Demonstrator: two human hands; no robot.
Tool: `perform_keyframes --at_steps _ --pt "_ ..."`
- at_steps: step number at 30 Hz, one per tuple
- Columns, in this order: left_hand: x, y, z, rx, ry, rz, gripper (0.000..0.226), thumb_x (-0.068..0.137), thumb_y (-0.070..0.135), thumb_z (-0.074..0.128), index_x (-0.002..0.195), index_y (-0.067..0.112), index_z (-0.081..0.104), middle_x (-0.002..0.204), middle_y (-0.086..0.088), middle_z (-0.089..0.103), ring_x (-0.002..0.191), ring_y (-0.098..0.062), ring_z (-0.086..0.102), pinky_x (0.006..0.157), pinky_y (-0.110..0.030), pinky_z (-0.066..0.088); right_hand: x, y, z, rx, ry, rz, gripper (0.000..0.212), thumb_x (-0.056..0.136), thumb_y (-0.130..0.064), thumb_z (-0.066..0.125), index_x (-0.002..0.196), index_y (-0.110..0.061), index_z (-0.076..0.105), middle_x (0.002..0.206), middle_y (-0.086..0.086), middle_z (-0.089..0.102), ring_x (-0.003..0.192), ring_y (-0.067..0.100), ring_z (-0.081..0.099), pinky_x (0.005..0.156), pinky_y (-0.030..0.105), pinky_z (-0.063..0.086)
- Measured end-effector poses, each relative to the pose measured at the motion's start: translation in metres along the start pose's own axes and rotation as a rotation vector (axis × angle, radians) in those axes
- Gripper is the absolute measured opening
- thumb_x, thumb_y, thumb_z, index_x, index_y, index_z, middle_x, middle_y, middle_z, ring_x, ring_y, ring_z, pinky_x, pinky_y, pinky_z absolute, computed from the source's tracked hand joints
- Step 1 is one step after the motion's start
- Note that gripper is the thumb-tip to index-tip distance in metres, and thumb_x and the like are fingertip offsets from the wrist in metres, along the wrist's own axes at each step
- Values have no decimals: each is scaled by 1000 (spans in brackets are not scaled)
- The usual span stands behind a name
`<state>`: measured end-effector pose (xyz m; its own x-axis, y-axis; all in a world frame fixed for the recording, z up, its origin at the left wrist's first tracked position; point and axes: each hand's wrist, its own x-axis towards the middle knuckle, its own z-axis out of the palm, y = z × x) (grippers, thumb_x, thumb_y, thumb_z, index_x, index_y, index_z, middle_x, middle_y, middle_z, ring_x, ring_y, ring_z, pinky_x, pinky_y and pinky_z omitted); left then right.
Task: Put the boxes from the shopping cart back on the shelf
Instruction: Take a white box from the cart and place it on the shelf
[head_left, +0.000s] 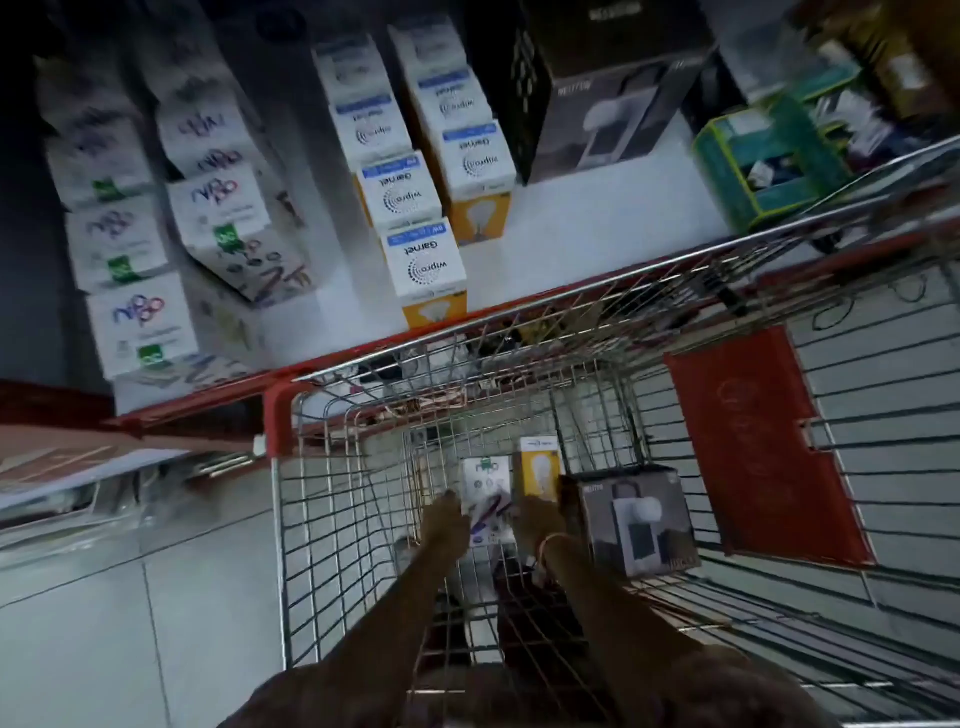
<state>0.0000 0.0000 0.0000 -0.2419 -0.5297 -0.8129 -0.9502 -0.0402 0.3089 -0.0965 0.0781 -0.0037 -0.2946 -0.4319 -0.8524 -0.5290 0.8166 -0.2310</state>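
Both my arms reach down into the wire shopping cart (291, 519). On its floor lie a white box with purple print (487, 488), a yellow and white bulb box (538, 470) and a dark grey box (636, 519). My left hand (444, 525) touches the white box's left side. My right hand (537, 519) is at its right side, in front of the bulb box. The two hands flank the white box; the view is too blurred to show a firm grip. The white shelf (582, 218) above the cart holds rows of matching boxes.
On the shelf stand white boxes with purple print (140, 322) at left, bulb boxes (426, 270) in the middle, a dark box (608, 119) and a green tray (763, 156) at right. A red flap (758, 447) hangs on the cart's right side. Tiled floor lies at left.
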Motion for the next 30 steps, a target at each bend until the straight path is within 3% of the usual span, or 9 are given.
perform_keyframes --at_steps 3,6,10,13,15,18,24,27,30 --pt "14 -8 9 -55 -48 -10 34 89 28 58 103 -2 60 108 -23 63 98 -29 61 81 -36 49 8 -6 6 103 19 -27 34 101 -14 32 131 -5 46 121 12 58 110 23 54 101 33 38" --pt "0 -3 -6 -134 3 27 27 84 15 65 97 -9 65 90 -24 66 80 -31 64 76 -41 55 2 -9 -4 296 115 -4 30 96 -21 46 121 -13 60 122 13 65 108 26 62 85 27 47" --pt "-51 2 -55 -124 136 208 23 84 19 66 102 5 70 94 -18 75 71 -20 67 56 -15 54 -55 -19 -34 604 227 -109 27 90 -1 55 115 -6 65 99 18 71 83 21 69 72 25 56" --pt "-92 -4 -89 -243 156 350 21 83 11 66 104 10 69 95 -19 75 85 -32 70 81 -46 58 -106 -30 -50 804 321 -249 39 83 12 60 113 -14 65 76 -2 73 62 -5 67 65 17 57" --pt "-115 -7 -110 -272 185 412 28 82 9 67 109 16 67 101 -15 74 88 -29 70 83 -49 57 -129 -47 -60 748 409 -308 39 80 8 65 111 -16 68 88 -1 78 76 2 70 77 26 60" --pt "-133 -7 -138 -337 341 569 35 79 -1 68 109 17 68 100 4 73 74 -1 70 71 -21 59 -144 -79 -75 751 525 -414 39 76 3 72 106 -22 71 98 2 76 77 1 71 76 25 62" --pt "-124 17 -185 -231 884 639 21 78 -2 69 96 8 71 80 -9 78 64 -21 71 58 -20 47 -134 -148 -108 543 923 -528 27 72 -9 79 97 -12 67 91 3 78 83 12 73 79 20 56" --pt "-106 37 -193 -299 1026 545 7 81 -5 65 78 2 66 60 -16 71 48 -26 62 51 -20 29 -111 -180 -117 455 1075 -551 28 74 -11 77 99 -8 64 85 7 79 75 17 74 69 17 53" --pt "-87 50 -203 -383 1066 428 6 84 -6 59 81 -2 62 55 -20 62 40 -21 42 47 -21 26 -86 -203 -123 415 1062 -505 27 80 -12 72 104 -8 60 85 11 77 74 24 73 67 30 62"
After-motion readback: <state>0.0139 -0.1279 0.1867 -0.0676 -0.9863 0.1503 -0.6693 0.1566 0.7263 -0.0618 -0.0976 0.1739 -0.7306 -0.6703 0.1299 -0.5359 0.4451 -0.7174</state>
